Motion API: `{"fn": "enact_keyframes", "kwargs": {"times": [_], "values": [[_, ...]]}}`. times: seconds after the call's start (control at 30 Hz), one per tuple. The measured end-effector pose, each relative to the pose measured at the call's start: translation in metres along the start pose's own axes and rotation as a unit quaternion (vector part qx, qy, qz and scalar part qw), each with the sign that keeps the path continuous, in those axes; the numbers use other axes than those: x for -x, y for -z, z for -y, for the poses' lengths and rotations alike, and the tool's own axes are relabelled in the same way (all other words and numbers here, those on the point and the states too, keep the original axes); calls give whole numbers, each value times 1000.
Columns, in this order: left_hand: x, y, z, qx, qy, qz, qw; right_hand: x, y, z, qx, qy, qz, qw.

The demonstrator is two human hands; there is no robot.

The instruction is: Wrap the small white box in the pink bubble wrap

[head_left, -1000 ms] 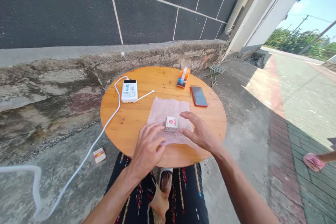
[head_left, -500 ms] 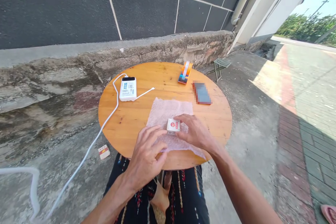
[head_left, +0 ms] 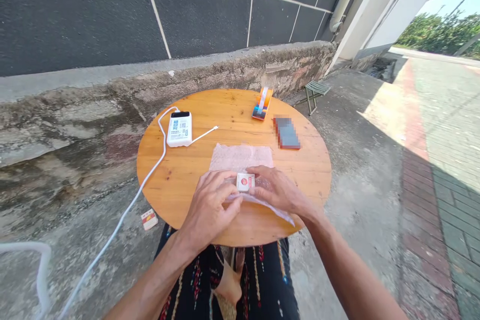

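A small white box with a red print (head_left: 245, 182) lies on a sheet of bubble wrap (head_left: 240, 156) near the front of the round wooden table (head_left: 313, 172). On the box's left, my left hand (head_left: 214, 205) pinches the near edge of the wrap, which is lifted and folded up toward the box. From the other side my right hand (head_left: 280, 190) has its thumb and fingers on the box's right end. One corner of the wrap trails to the right, below my right wrist.
An orange tape dispenser (head_left: 262, 104) and a flat, pixelated dark slab (head_left: 287, 134) stand farther back on the right. At the left is a white power bank (head_left: 179, 130) with a white cable (head_left: 150, 175) running off the table. A folding stool (head_left: 317, 90) stands beyond; a flattened pack (head_left: 149, 219) lies on the ground.
The near edge of the bubble wrap has come up and back toward the box. My left hand has closed on it and moved slightly inward; the right hand stays at the box.
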State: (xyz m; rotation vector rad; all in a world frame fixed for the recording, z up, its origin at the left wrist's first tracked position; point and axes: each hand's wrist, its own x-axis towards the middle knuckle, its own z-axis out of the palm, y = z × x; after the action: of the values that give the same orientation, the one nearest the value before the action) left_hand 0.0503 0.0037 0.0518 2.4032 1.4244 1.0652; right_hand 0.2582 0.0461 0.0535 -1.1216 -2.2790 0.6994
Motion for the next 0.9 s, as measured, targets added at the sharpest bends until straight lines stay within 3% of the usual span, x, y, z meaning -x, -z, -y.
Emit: {"fn": "enact_keyframes", "kwargs": {"times": [0.17,0.53,0.63,0.77,0.9], "values": [[-21,-9,8,17,53,19,998,15,10,-8,-137,-66,-14,988],[-21,-7,6,101,120,69,985,31,4,-16,-204,-66,-27,976],[-22,-6,7,114,118,74,984,40,4,-18,-170,-77,-58,981],[-24,-7,9,118,148,69,979,36,-5,-26,-75,-143,-140,977],[-25,-9,13,136,181,73,971,36,-14,-24,46,-125,-226,965]]}}
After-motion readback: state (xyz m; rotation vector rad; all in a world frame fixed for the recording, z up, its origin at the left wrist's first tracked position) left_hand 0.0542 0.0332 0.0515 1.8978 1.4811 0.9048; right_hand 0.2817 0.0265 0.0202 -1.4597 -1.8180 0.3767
